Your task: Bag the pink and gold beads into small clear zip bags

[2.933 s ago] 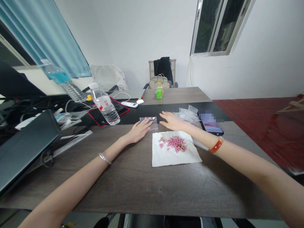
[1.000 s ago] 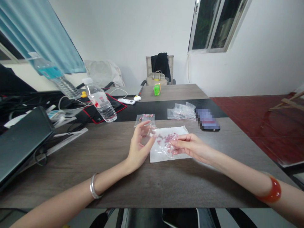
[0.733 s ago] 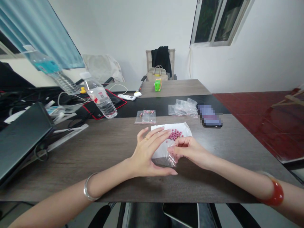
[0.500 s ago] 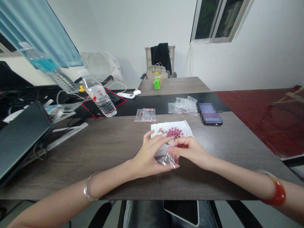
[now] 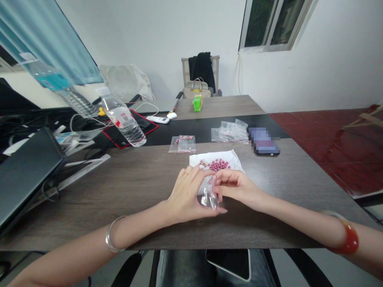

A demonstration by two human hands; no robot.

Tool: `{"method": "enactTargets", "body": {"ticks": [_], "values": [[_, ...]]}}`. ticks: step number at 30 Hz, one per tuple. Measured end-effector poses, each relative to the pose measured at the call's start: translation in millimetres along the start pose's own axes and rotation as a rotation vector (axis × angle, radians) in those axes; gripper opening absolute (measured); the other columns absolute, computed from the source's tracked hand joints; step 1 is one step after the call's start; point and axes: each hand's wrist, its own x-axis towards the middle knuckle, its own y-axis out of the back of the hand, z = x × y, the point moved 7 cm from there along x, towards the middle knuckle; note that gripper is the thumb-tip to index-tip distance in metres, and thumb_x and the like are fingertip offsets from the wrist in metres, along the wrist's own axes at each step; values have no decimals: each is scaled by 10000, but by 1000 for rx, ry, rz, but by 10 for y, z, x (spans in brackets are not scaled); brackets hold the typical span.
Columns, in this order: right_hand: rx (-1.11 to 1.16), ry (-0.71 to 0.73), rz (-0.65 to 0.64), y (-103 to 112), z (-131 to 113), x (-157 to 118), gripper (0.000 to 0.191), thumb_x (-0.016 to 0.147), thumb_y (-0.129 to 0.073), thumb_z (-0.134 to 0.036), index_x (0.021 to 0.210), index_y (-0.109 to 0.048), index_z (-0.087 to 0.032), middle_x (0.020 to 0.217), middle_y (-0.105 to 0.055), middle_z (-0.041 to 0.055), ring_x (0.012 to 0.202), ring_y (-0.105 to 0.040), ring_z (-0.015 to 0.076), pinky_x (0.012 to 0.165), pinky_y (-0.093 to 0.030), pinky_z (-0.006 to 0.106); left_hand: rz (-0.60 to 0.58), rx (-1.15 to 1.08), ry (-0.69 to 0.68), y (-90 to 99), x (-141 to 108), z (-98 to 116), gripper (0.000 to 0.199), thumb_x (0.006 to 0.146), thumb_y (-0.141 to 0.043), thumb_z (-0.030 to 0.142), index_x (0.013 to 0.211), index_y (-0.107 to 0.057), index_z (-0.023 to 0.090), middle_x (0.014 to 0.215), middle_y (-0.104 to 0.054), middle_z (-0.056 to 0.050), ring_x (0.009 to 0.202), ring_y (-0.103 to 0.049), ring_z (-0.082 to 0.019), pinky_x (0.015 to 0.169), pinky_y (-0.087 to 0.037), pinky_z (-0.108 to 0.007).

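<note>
Between my hands is a small clear plastic bag [image 5: 208,198], held upright over the near edge of a white paper sheet [image 5: 196,159]. My left hand [image 5: 189,196] curls round it, thumb at the bottom and fingers at the top. My right hand [image 5: 235,186] pinches the bag's right side; whether its fingertips hold anything else is hidden. Just beyond my fingers, a pile of pink pills [image 5: 219,164] lies on the paper, with a brownish capsule [image 5: 202,163] at its left.
Filled small bags [image 5: 186,144] lie behind the paper, flat clear bags [image 5: 231,132] and a phone [image 5: 264,141] to the right. Water bottles [image 5: 127,123], a laptop [image 5: 31,171] and cables stand left. A green box [image 5: 197,103] is far back.
My left hand's fingers have drawn in closer round the bag, and the bag stands more upright. A capsule near the front of the pill pile no longer shows.
</note>
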Motion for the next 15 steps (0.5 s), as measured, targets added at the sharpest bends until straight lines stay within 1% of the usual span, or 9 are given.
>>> {"method": "enactTargets", "body": {"ticks": [3, 5, 8, 10, 12, 15], "values": [[-36, -3, 20, -4, -19, -4, 195, 719, -775, -271, 750, -622, -154, 648, -646, -41, 530, -584, 72, 571, -486, 220, -19, -15, -14, -6, -4, 10, 787, 598, -680, 735, 1142, -528, 186, 975, -589, -71, 855, -516, -245, 777, -376, -380], [-62, -7, 30, -5, -31, -5, 210, 722, -775, -304, 722, -631, -150, 625, -641, -35, 527, -578, 75, 563, -481, 223, -45, -43, -11, -20, -11, -1, 852, 586, -670, 745, 1193, -498, 173, 1003, -579, -85, 873, -508, -253, 793, -373, -395], [-74, -3, 47, 7, -41, -5, 231, 719, -775, -339, 700, -642, -151, 588, -631, -36, 512, -570, 76, 538, -466, 218, -114, -70, 10, -59, -21, -20, 916, 587, -686, 711, 1288, -441, 174, 1048, -567, -95, 909, -499, -266, 812, -365, -406], [-74, 8, 59, 22, -41, -2, 248, 715, -776, -360, 686, -644, -152, 580, -633, -36, 493, -561, 72, 521, -454, 214, -136, -84, 6, -64, -22, -14, 854, 633, -693, 661, 1304, -442, 196, 1063, -561, -89, 933, -494, -266, 820, -356, -399], [-78, 13, 64, 34, -36, 2, 265, 718, -772, -382, 671, -647, -153, 576, -635, -33, 480, -555, 70, 511, -448, 214, -125, -111, -9, -46, -18, 0, 768, 675, -692, 622, 1286, -468, 215, 1055, -557, -78, 939, -493, -256, 819, -345, -384], [-77, 12, 59, 37, -32, 7, 274, 726, -764, -400, 667, -659, -154, 552, -626, -35, 482, -559, 73, 510, -449, 214, -115, -154, -23, -27, -16, 4, 752, 660, -711, 627, 1255, -495, 220, 1041, -558, -70, 936, -494, -249, 814, -336, -372]]}}
